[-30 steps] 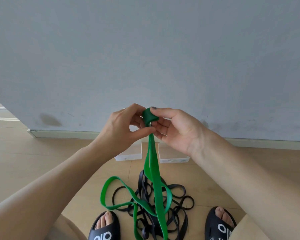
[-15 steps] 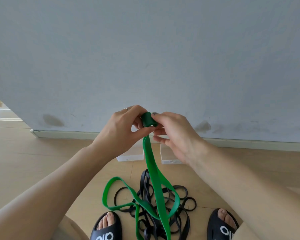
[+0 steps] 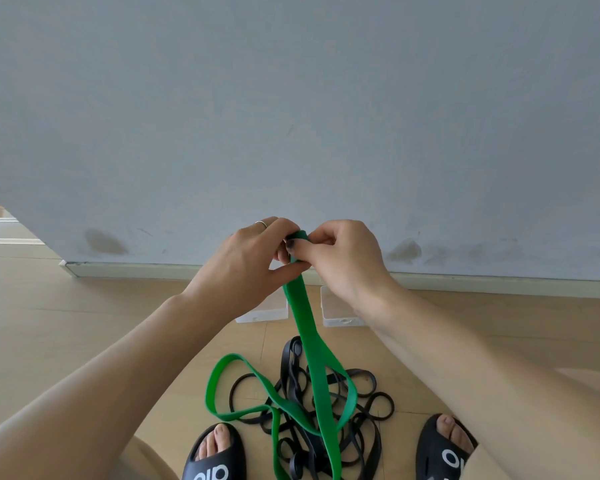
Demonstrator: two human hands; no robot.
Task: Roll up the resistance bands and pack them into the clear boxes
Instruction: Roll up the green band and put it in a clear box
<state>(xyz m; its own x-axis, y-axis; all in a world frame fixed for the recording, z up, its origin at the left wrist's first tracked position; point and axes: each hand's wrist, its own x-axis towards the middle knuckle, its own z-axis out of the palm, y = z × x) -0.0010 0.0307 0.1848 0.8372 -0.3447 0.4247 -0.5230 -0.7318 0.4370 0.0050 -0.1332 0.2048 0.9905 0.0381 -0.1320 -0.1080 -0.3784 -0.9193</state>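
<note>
A green resistance band (image 3: 307, 327) hangs from both hands at mid-frame, its top end wound into a small roll between my fingers. My left hand (image 3: 246, 261) pinches the roll from the left with thumb underneath. My right hand (image 3: 340, 258) grips the roll from the right, thumb pressed on it. The band's loose loops trail to the floor between my feet. A tangle of black resistance bands (image 3: 329, 410) lies on the floor under the green one. Two clear boxes (image 3: 262, 311) (image 3: 336, 313) stand by the wall, partly hidden behind my wrists.
A grey wall (image 3: 291, 116) with a white skirting board (image 3: 136, 270) rises straight ahead. The floor is light wood (image 3: 66, 323). My feet in black slides (image 3: 215, 455) (image 3: 444, 448) flank the band pile.
Both hands have turned the green roll another bit, and my right thumb now lies over it. The hanging length has shortened slightly and the loops on the floor have shifted.
</note>
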